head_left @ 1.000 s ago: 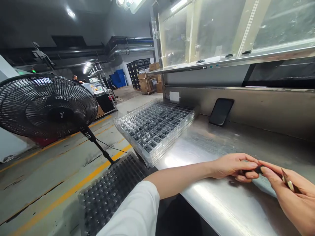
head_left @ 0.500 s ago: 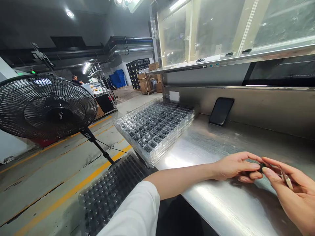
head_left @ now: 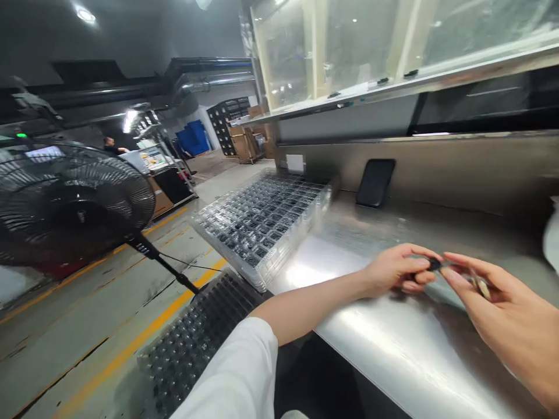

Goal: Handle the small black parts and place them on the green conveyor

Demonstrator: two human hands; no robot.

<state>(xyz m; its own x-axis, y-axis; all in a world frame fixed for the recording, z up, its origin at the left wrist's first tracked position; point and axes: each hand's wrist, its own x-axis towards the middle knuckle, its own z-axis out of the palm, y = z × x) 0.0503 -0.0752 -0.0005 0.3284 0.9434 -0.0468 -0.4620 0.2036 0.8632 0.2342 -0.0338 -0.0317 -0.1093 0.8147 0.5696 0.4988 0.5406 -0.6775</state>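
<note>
My left hand reaches in over the metal bench and pinches a small black part between thumb and fingers. Close against it, my right hand is closed round a thin metal tool with a pale end. Blur and the fingers hide the tool's exact kind. The fingertips of both hands almost meet at the black part. To the left of my hands lies a stack of clear plastic trays, whose pockets hold many small dark parts.
Behind my hands a black phone leans on the bench's back wall. A black stand fan is at far left. A lower pocketed tray sits beside the bench edge. A person is in the distance.
The camera view has turned to the right, so the scene sits further left. Both hands keep their holds; a slim gap now shows between the black part and my right fingertips.
</note>
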